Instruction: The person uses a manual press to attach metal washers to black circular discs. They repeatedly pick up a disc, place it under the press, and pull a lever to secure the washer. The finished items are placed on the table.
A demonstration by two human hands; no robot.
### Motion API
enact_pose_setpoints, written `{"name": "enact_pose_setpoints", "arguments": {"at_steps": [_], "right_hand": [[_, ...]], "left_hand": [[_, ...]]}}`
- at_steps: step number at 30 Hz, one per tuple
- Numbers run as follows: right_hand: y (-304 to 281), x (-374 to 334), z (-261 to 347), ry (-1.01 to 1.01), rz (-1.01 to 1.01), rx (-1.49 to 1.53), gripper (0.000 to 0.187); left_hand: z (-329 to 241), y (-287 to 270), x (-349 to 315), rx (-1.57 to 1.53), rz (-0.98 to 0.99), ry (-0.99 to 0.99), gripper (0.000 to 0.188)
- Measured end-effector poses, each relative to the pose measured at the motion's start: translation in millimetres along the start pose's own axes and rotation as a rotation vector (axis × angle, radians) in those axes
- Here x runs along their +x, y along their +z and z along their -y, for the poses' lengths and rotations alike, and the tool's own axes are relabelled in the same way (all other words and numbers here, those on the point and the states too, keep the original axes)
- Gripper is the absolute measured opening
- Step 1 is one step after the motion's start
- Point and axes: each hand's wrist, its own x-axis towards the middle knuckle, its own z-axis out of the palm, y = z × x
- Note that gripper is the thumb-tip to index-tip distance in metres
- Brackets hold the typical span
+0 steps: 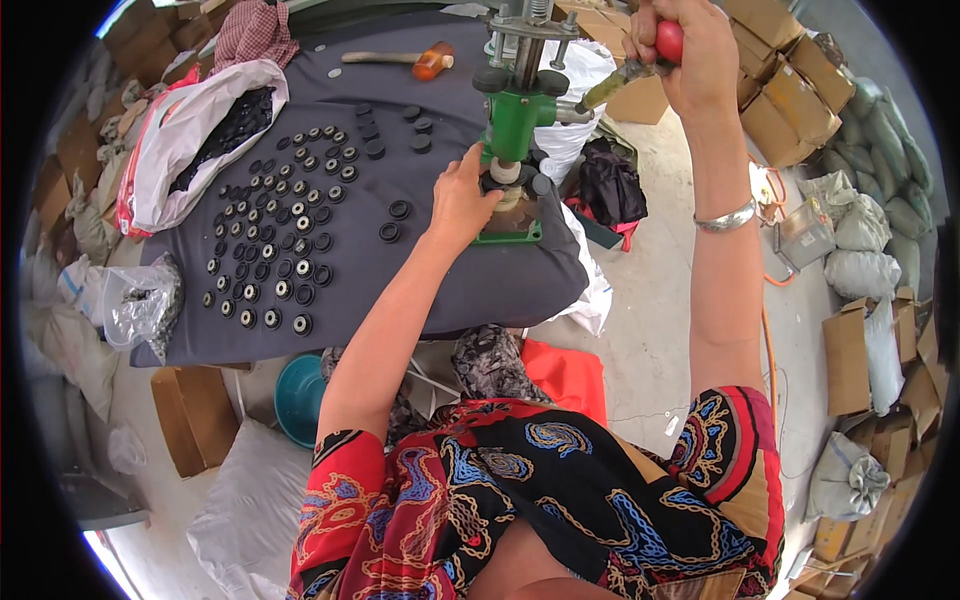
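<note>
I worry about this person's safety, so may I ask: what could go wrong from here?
Pinched fingers: the left hand is close beneath the body of the green press, while the right hand grips the red knob; lowering the lever might catch them.

Shifting: the press stands near the edge of the table, so a hard pull might move it; I cannot see whether it is fixed.

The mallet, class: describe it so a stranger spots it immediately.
On the dark-covered table, find the green press. Left of it, near the far edge, lies the mallet; its wooden handle and amber head distinguish it from the small black parts.
</note>
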Motion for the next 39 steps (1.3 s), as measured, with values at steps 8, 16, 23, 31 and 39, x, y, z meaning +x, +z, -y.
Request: {"name": "enact_pose_setpoints", "arguments": {"at_steps": [8, 16, 23, 31, 39], "right_hand": [[10.5, -35.7, 9.9, 0.025, -0.042, 0.001, 0.023], [6.1, -125.6, -20.4, -0.228, 0.038, -0.129, 0.023], [8.7, -188.6, -71.0, -0.512, 0.102, -0.331, 0.016], [2.6, -118.3, -8.3, -0.092, 0.110, -0.194, 0.020], [2.3, -26.1, 12.6, 0.067, 0.121, -0.013, 0.025]], "left_hand": [[-0.6, 9.3, 4.8, -0.039, -0.005, -0.019, 0.073], [5.5, 11.4, -3.5, -0.162, -0.051, -0.046, 0.076], [20.7, -23.8, -26.2, 0.119, -0.119, 0.017, 0.053], [97.8, -64.9, 2.8, 0.499, -0.299, -0.005, 0.037], [122.3, -65.3, 51.2, 0.847, -0.005, -0.114, 0.030]]}}
